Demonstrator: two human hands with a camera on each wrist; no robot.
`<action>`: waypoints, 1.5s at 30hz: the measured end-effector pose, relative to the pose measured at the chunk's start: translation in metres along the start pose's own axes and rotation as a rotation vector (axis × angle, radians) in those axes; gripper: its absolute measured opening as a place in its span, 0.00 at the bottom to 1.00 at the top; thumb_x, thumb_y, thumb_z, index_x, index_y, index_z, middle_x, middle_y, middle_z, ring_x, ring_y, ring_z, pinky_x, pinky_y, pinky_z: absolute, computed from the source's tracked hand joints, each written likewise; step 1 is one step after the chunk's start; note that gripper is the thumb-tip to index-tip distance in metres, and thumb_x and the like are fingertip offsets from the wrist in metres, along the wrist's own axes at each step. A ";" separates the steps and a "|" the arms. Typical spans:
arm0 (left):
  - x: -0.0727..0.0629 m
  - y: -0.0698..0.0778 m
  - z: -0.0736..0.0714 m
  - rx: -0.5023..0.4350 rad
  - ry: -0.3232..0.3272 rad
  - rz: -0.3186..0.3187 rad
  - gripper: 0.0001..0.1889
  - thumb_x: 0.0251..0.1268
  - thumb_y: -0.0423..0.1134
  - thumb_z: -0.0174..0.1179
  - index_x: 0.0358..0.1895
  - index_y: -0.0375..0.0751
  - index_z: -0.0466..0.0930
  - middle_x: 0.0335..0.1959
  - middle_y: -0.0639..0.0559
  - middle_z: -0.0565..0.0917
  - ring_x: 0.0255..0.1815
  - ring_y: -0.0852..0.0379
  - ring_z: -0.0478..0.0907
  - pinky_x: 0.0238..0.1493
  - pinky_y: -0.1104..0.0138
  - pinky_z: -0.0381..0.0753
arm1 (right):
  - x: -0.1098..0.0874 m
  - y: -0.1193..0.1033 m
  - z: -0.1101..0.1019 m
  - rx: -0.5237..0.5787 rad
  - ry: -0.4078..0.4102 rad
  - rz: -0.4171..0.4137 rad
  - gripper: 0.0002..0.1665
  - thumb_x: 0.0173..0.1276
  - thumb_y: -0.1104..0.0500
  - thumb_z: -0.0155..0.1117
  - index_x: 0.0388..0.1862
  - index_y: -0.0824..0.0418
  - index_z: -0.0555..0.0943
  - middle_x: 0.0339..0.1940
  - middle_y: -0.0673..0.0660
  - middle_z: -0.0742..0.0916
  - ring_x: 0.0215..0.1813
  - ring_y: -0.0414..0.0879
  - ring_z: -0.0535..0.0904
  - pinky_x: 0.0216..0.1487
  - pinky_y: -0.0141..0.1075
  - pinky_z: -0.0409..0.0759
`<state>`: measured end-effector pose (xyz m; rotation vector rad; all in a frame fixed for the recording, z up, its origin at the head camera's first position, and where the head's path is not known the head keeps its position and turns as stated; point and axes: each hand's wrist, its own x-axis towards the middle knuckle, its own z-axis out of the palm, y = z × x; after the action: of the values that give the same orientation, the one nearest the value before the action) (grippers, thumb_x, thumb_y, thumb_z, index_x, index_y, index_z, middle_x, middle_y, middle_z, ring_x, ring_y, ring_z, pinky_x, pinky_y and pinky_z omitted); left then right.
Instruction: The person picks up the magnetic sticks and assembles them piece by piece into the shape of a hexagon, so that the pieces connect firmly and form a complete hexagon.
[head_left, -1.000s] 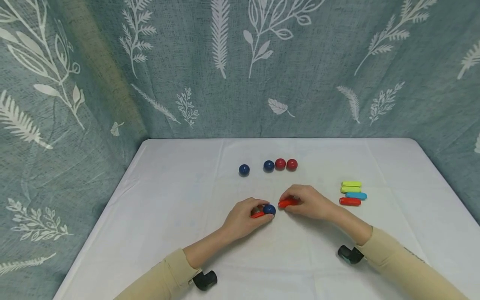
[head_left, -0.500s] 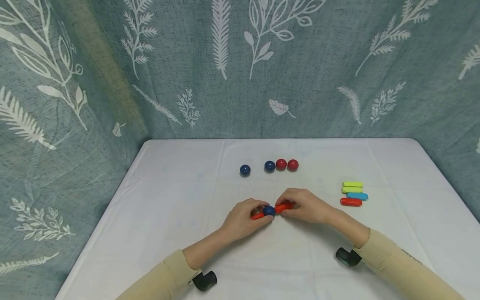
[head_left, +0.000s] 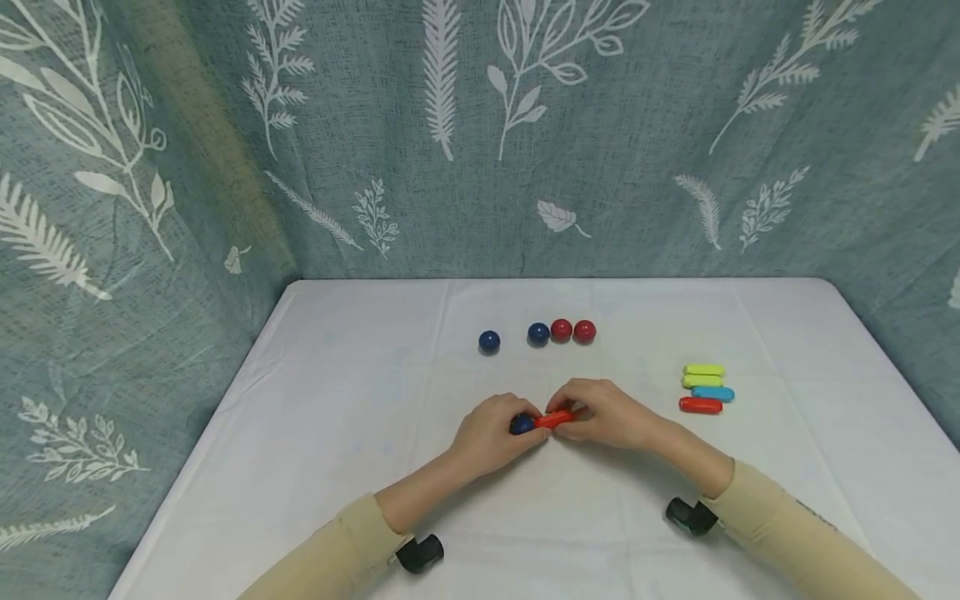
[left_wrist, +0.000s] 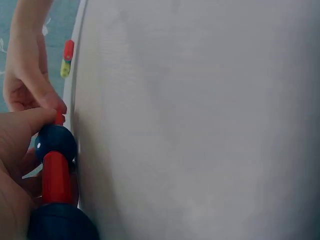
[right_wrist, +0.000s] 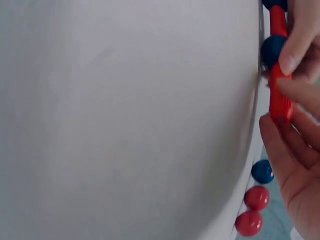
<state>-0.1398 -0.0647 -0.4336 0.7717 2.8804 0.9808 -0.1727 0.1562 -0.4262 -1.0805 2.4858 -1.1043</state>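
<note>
The left hand [head_left: 491, 433] curls around a short chain, thumb and fingertips closed near the join where the outer red stick [head_left: 553, 419] meets the middle blue ball [left_wrist: 56, 140]. The right hand [head_left: 611, 412] pinches that same stick toward its free end. Behind the middle ball, within the left hand, run the inner red stick [left_wrist: 56, 177] and the end blue ball [left_wrist: 62, 222]. The chain lies between both hands over the middle of the white table [head_left: 360, 350]; whether it touches the cloth I can't tell.

I'd judge the pieces light, hard and tough, perhaps magnetic. The glossy balls look slippery and apt to roll, so the sticks' long sides offer the better hold; the joins seem likeliest to bend or part, and want support.

Farther out sit a lone blue ball [head_left: 489, 342], then a row: another blue ball [head_left: 538, 334] and two red balls [head_left: 562, 330]. Off right lie two yellow sticks [head_left: 703, 370], a light-blue stick [head_left: 712, 393] and a spare red stick [head_left: 701, 405].
</note>
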 end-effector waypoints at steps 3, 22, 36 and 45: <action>-0.002 -0.002 0.001 -0.009 -0.006 -0.012 0.11 0.60 0.47 0.68 0.41 0.46 0.86 0.35 0.56 0.84 0.36 0.59 0.77 0.39 0.68 0.74 | 0.003 0.006 -0.006 -0.009 0.054 0.041 0.12 0.65 0.59 0.69 0.47 0.58 0.83 0.41 0.48 0.85 0.44 0.42 0.80 0.47 0.35 0.81; -0.006 -0.006 0.000 -0.042 -0.008 -0.027 0.11 0.61 0.47 0.67 0.42 0.46 0.86 0.37 0.56 0.83 0.38 0.59 0.77 0.40 0.67 0.75 | 0.036 0.050 -0.041 -0.067 0.400 0.385 0.29 0.64 0.62 0.67 0.61 0.72 0.73 0.57 0.69 0.77 0.54 0.61 0.76 0.52 0.52 0.76; -0.009 -0.010 0.001 -0.028 0.002 -0.010 0.11 0.61 0.47 0.67 0.43 0.47 0.86 0.37 0.57 0.83 0.37 0.61 0.76 0.39 0.69 0.75 | 0.035 0.050 -0.039 -0.111 0.343 0.457 0.24 0.64 0.58 0.69 0.57 0.67 0.78 0.52 0.65 0.82 0.52 0.57 0.78 0.49 0.48 0.78; -0.012 -0.016 -0.004 -0.037 0.020 -0.030 0.10 0.61 0.45 0.67 0.43 0.47 0.86 0.37 0.55 0.84 0.37 0.59 0.77 0.40 0.67 0.76 | 0.011 0.032 -0.026 -0.080 0.251 0.346 0.23 0.60 0.59 0.72 0.54 0.65 0.80 0.47 0.60 0.83 0.47 0.53 0.79 0.42 0.41 0.81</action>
<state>-0.1367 -0.0832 -0.4412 0.7190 2.8731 1.0408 -0.2095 0.1771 -0.4296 -0.5210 2.7901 -1.0974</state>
